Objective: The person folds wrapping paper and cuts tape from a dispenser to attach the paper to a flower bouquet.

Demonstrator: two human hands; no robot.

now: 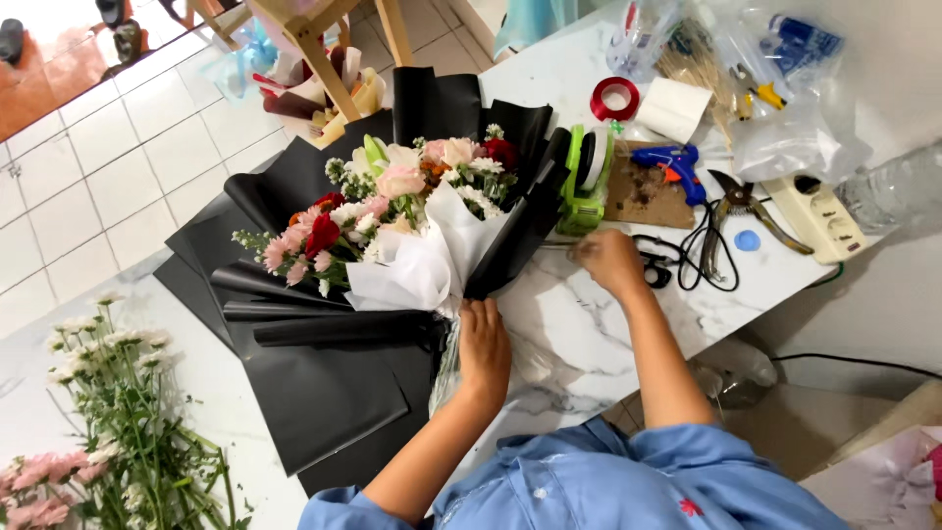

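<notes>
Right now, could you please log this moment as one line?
left hand: grips bouquet at stem base | right hand: beside green tape dispenser | surface: marble table

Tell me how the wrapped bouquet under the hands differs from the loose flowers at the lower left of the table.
The bouquet is wrapped in black paper and white paper; the loose flowers lie bare on the marble table. The bouquet mixes red, pink and cream blooms; the loose flowers show only small white and pink ones. The left hand grips the bouquet's base; nothing touches the loose flowers. Both lie flat.
</notes>
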